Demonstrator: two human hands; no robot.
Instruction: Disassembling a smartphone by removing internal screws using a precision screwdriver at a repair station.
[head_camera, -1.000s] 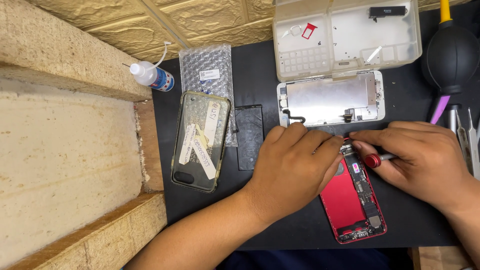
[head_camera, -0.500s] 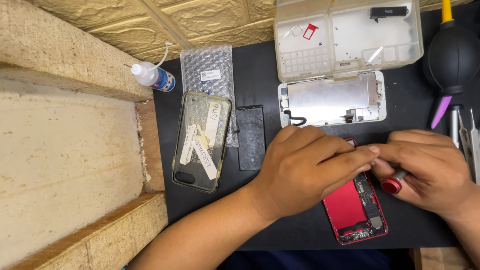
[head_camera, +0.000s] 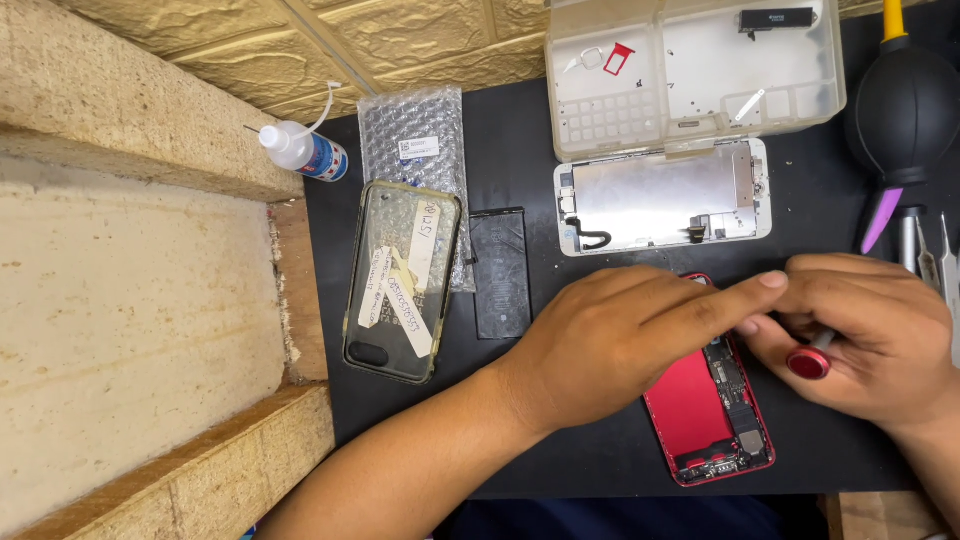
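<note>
**Both hands over an opened red phone**

Far left of the left hand a small white squeeze bottle (head_camera: 300, 150) lies on its side, next to a bubble-wrap bag (head_camera: 415, 150). Nearer that hand are a clear phone case (head_camera: 402, 280) and a black battery (head_camera: 500, 272). The left hand (head_camera: 620, 340) lies flat on the red phone body (head_camera: 705, 410), fingers together, forefinger stretched toward the right hand. Above both hands are a detached screen panel (head_camera: 665, 195) and a clear parts tray (head_camera: 695, 75). The right hand (head_camera: 860, 335) pinches a red-capped screwdriver (head_camera: 810, 360) over the phone's upper end. A black air blower (head_camera: 905, 110) sits beyond it.
</note>
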